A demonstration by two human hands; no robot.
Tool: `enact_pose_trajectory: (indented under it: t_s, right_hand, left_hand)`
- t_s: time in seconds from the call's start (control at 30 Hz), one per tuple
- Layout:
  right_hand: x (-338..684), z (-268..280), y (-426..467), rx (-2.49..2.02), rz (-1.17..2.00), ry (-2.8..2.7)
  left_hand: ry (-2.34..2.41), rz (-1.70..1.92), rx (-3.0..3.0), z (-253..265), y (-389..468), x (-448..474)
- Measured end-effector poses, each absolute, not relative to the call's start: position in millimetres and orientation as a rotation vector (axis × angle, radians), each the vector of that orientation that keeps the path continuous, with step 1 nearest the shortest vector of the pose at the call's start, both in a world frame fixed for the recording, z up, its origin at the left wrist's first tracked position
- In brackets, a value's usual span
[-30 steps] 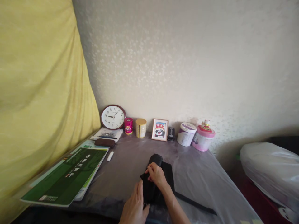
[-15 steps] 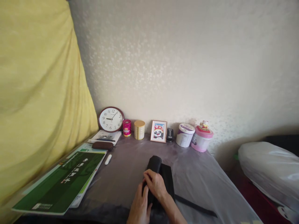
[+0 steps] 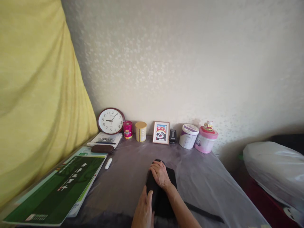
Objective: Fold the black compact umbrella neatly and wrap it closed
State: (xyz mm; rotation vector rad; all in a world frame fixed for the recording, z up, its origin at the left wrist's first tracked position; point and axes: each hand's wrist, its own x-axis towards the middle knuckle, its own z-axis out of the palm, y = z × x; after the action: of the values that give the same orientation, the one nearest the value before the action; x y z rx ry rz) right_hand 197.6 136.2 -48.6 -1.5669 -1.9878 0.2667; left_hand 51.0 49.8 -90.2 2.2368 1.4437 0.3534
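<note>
A black piece of material, partly rolled up, lies on the table in front of me; its kind is unclear. The thick black roll (image 3: 151,183) runs along its left side. A flat black part (image 3: 172,178) spreads to the right, and a narrow black strap (image 3: 205,212) trails off toward the lower right. My right hand (image 3: 160,174) is curled over the far end of the roll. At its near left side, my left hand (image 3: 143,205) grips the roll, thumb on top. The underside of the roll is hidden.
Left on the grey-covered table (image 3: 123,177) are green books (image 3: 59,186), a white pen-like object (image 3: 108,163) and a brown case (image 3: 102,148). Along the wall stand a clock (image 3: 111,121), a pink tin (image 3: 127,129), a yellow-lidded can (image 3: 141,131), a picture frame (image 3: 161,133) and two tubs (image 3: 188,136).
My right hand has moved forward to the roll's far end and flattened over it. The left hand's thumb now lies along the roll's side. The view has shifted slightly.
</note>
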Motion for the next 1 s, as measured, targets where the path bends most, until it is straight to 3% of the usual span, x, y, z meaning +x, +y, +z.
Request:
enact_pose_trajectory:
  t_s: [0.27, 0.57, 1.0]
  right_hand:
    - [220.7, -54.9, 164.9, -1.802, 0.149, -1.728]
    - [268.5, -71.1, 97.3, -1.993, 0.096, -1.413]
    - [258.1, -72.5, 64.5, -2.006, 0.349, -1.243]
  left_hand:
    - [1.424, 0.346, 2.169, -73.5, 47.1, 52.4]
    - [1.399, 0.461, 2.209, -66.3, 39.4, 49.0]
    - [1.38, 0.431, 2.174, -60.7, 33.9, 46.0]
